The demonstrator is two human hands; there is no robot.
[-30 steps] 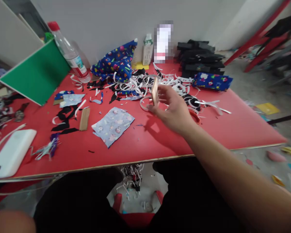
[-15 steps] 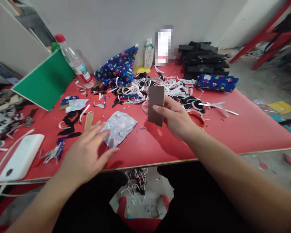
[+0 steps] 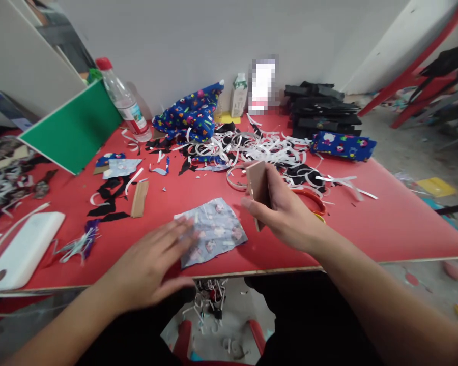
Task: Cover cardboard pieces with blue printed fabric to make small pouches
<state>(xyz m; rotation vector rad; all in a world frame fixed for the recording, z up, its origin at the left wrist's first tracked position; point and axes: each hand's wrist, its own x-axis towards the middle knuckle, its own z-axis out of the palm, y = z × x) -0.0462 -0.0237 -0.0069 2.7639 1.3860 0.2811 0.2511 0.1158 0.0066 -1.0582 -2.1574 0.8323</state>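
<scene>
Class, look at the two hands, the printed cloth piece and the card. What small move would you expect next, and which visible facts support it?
Probably the right hand lowers the brown card onto the pale printed cloth piece. The left hand lies flat with its fingertips on the cloth near the red table edge, pinning it, while the card is held upright just above and beside it, not yet touching.

no readable text, bottle label [image 3: 138,120] blurred

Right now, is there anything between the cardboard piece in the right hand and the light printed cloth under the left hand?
Nothing visible. The right hand holds the cardboard piece just right of the light printed cloth, which the left hand presses flat; only bare red table lies between.
</scene>
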